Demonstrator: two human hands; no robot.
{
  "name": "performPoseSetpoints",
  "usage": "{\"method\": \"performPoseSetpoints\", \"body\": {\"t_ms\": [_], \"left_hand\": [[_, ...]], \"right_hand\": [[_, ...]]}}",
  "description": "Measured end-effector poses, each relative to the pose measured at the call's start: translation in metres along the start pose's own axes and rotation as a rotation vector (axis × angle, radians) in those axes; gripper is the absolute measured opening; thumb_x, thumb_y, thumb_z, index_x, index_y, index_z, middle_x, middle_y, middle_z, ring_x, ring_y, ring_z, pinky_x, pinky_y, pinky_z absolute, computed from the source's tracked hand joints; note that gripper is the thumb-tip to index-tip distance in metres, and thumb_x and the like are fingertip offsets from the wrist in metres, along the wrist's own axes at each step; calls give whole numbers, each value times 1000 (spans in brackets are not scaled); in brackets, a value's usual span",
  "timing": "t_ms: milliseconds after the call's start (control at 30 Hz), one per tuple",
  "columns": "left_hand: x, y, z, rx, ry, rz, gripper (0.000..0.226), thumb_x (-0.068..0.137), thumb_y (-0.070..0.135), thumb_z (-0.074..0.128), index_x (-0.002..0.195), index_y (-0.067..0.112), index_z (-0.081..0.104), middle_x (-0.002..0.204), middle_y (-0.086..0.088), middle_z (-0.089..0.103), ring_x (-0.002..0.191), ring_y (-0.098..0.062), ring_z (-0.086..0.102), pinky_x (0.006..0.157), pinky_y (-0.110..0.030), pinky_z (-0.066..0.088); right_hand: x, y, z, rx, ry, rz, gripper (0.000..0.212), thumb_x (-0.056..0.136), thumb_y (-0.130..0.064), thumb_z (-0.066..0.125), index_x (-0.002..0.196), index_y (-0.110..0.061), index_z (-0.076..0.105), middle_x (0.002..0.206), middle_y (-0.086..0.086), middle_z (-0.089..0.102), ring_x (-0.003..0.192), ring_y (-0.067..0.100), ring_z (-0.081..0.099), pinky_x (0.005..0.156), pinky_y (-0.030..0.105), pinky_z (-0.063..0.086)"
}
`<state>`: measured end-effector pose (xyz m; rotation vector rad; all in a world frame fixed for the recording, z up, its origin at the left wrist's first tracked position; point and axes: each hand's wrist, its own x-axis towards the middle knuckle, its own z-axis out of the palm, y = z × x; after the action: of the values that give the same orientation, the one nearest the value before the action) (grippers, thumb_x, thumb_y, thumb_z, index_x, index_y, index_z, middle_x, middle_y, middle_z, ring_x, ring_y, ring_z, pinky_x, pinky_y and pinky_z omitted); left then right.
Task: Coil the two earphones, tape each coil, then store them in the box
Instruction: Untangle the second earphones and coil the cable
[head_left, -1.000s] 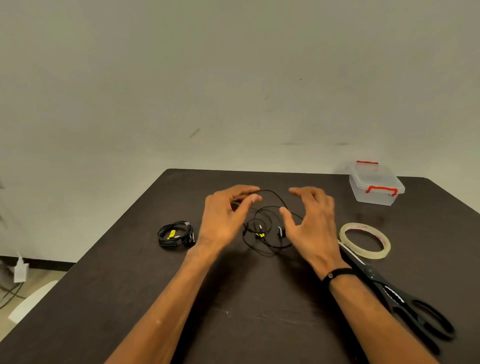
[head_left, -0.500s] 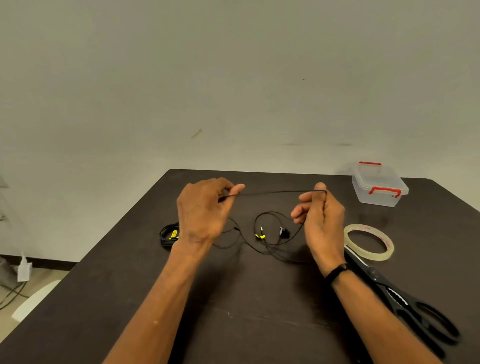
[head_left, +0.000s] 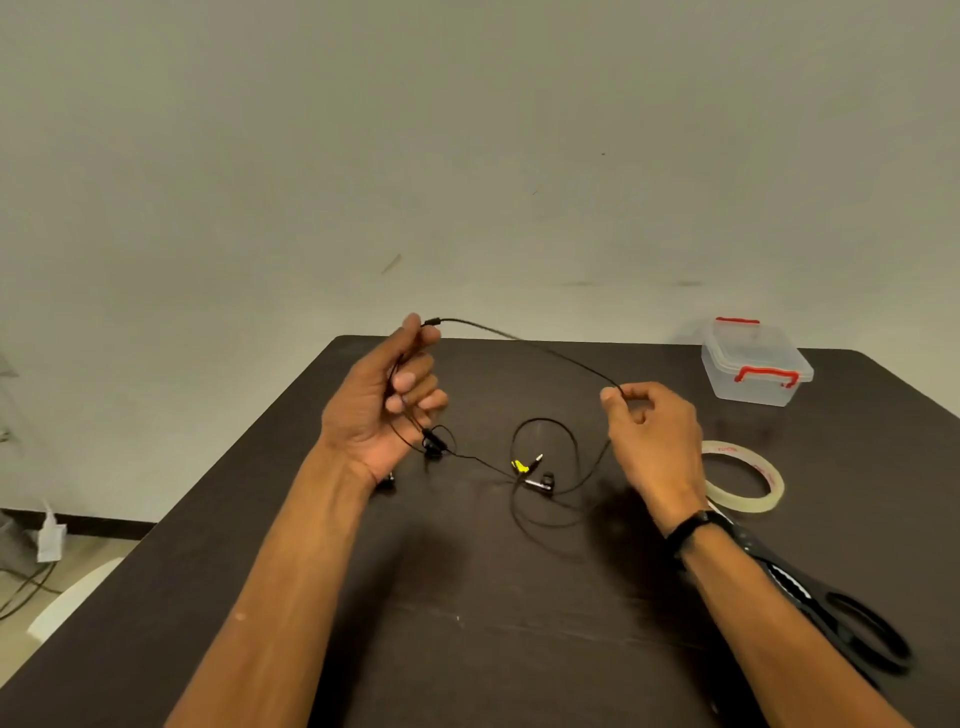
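A black earphone cable (head_left: 524, 340) stretches in the air between my hands. My left hand (head_left: 384, 400) is raised, palm towards me, pinching the cable between thumb and forefinger, with a strand running down through its fingers. My right hand (head_left: 649, 431) pinches the cable at its other end. The rest of the cable loops loosely on the dark table (head_left: 467, 597), with a yellow-marked plug (head_left: 522, 464) and an earbud (head_left: 543, 482) in the middle. The second earphone, a black coil, is almost hidden behind my left wrist (head_left: 387, 480). The clear box with red clips (head_left: 753, 366) stands shut at the back right.
A roll of clear tape (head_left: 748, 478) lies right of my right hand. Black scissors (head_left: 831, 613) lie along my right forearm near the table's right edge. A white chair (head_left: 72, 597) and floor cables show off the left edge.
My left hand has risen and turned palm towards me, lifting the cable. My right hand has shifted right and lower. The span between them has grown, and the loose loops on the table have shrunk.
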<state>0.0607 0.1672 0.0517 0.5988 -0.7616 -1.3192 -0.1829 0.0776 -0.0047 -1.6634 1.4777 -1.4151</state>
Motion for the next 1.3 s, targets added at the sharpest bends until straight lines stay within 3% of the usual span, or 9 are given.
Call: {"method": "performPoseSetpoints", "body": {"t_ms": [167, 300, 467, 633, 867, 1000, 1133, 1233, 1300], "left_hand": [[5, -11, 3, -52, 113, 71, 30, 103, 22, 60, 129, 11, 70, 77, 3, 67, 60, -3, 63, 60, -18, 55], [7, -11, 3, -109, 125, 128, 27, 106, 18, 56, 128, 11, 69, 87, 1, 75, 78, -8, 74, 73, -21, 61], [12, -13, -2, -67, 169, 168, 28, 106, 20, 56, 129, 10, 68, 90, -3, 77, 83, -12, 76, 74, -23, 62], [24, -27, -20, 482, 489, 204, 17, 105, 24, 61, 116, 11, 65, 95, -12, 74, 80, -19, 73, 70, -24, 61], [22, -30, -27, 1107, 798, 69, 72, 94, 44, 70, 147, 5, 40, 137, -8, 56, 126, -30, 59, 106, -44, 47], [11, -25, -21, 1343, 728, 174, 38, 97, 43, 67, 115, 10, 75, 111, -8, 76, 84, -9, 69, 99, -39, 55], [5, -29, -9, 1531, 700, 358, 54, 99, 55, 59, 67, 15, 74, 61, 2, 72, 59, -11, 64, 73, -36, 58], [11, -43, 5, 1502, 465, 591, 35, 95, 53, 67, 75, 25, 72, 69, 12, 68, 67, -5, 63, 66, -27, 53], [12, -57, 14, 1477, 235, 659, 21, 97, 44, 69, 111, 28, 74, 102, 13, 70, 94, -4, 64, 82, -21, 53]], "right_hand": [[-9, -10, 11, 494, -109, 30, 41, 94, -11, 76, 124, -18, 49, 108, -1, 78, 97, 8, 77, 87, 32, 63], [-25, -21, 9, 164, -182, -324, 26, 89, -32, 82, 105, -22, 64, 88, -8, 72, 77, 5, 69, 68, 16, 56], [-36, -22, 15, -619, -638, -508, 56, 75, -83, 66, 83, -28, 62, 65, -12, 65, 67, 4, 62, 68, 31, 56], [-25, -17, 13, -627, -764, -465, 14, 96, -41, 69, 91, -29, 66, 81, -12, 62, 78, 9, 60, 70, 32, 51], [-8, -13, 8, 108, -546, -289, 12, 104, -22, 60, 94, -24, 64, 92, -7, 72, 83, 7, 67, 77, 26, 54], [-7, -10, 5, 33, -353, -318, 12, 104, -26, 60, 93, -28, 64, 79, -7, 57, 68, 6, 51, 64, 18, 40], [-4, -13, -3, -203, -160, -425, 11, 109, -32, 51, 103, -24, 57, 67, -6, 56, 59, 14, 53, 59, 30, 44], [-7, -16, -3, -335, -175, -546, 14, 110, -36, 46, 109, -25, 54, 69, -10, 55, 64, 22, 58, 65, 41, 51], [-10, -17, 1, -278, -243, -575, 12, 110, -36, 45, 110, -27, 52, 70, -10, 55, 63, 18, 55, 64, 42, 51]]}}
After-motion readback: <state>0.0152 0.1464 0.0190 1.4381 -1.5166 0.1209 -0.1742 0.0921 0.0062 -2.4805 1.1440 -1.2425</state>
